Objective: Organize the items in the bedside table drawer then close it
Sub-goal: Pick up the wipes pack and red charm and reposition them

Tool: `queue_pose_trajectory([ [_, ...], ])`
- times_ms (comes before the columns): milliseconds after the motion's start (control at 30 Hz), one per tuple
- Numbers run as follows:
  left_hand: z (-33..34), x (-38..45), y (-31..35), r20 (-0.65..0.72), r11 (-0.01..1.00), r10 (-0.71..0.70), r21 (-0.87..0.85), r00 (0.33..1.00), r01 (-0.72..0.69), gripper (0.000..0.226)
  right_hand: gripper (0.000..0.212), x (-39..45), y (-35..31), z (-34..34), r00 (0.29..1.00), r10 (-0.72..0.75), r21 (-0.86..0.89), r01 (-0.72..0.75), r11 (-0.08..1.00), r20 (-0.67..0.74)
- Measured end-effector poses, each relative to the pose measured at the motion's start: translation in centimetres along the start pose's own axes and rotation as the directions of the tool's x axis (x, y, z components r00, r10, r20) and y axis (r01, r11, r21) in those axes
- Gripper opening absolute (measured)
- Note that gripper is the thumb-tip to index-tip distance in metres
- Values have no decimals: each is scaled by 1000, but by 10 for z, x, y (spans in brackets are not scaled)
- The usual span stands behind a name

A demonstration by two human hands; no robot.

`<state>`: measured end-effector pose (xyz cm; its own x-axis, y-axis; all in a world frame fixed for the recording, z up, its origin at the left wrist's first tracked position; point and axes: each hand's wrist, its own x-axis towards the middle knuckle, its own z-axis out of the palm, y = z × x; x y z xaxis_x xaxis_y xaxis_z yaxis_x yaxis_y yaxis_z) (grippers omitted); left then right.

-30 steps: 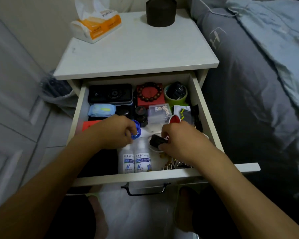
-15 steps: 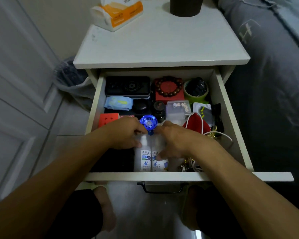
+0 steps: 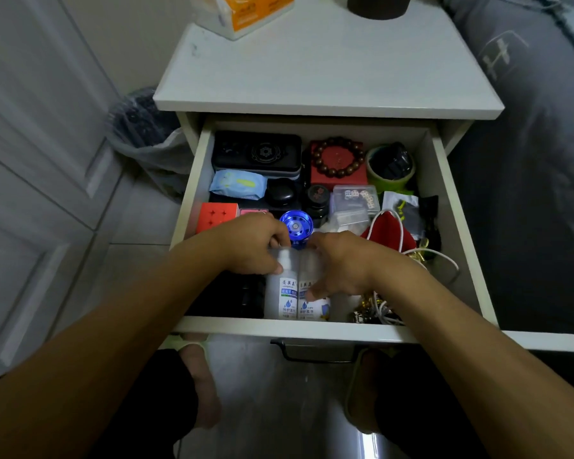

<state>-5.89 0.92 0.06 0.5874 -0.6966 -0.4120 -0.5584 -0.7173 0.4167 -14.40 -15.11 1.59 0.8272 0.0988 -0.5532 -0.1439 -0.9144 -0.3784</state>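
The white bedside table's drawer [image 3: 246,326] stands pulled out and full of small items. Two white bottles with blue labels lie side by side at the front middle. My left hand [image 3: 252,246] grips the upper end of the left bottle [image 3: 280,296]. My right hand [image 3: 340,265] curls round the right bottle [image 3: 314,309], thumb on its label. A round blue object [image 3: 296,226] sits just behind the bottles, between my two hands. The bottles' caps are hidden under my fingers.
Also in the drawer: a black case [image 3: 257,150], a bead bracelet on a red box [image 3: 338,157], a green cup [image 3: 390,167], a red cube [image 3: 217,217], a red pouch [image 3: 388,235] and tangled cables [image 3: 378,309]. A tissue pack [image 3: 246,11] lies on top. A bin [image 3: 143,134] stands left, the bed [image 3: 544,160] right.
A second ago my left hand held the blue object and my right a small black item. Both hands have since dropped onto the two bottles; the blue object now sits behind them.
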Motion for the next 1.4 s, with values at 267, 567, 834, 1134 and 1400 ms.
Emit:
queue_pose_trajectory([
  [267, -2, -1, 6, 32, 1000, -19, 21, 999, 19, 49, 74, -7, 0, -1, 999, 20, 51, -17, 999, -50],
  [567, -8, -6, 39, -181, 994, 63, 103, 981, -45, 30, 37, -37, 21, -15, 964, 22, 120, 10, 993, -266],
  [834, -1, 10, 60, -132, 984, 140, 124, 981, -124, 32, 29, -73, 59, -16, 913, 212, -1, -226, 974, -349],
  [1134, 2, 37, 83, -380, 976, 154, 200, 912, -82, 38, 64, -60, 71, -8, 869, 199, -13, -230, 973, -453],
  [1400, 11, 52, 82, -366, 978, 137, 199, 921, -67, 40, 49, -48, 80, -12, 890, 210, 20, -221, 975, -404],
])
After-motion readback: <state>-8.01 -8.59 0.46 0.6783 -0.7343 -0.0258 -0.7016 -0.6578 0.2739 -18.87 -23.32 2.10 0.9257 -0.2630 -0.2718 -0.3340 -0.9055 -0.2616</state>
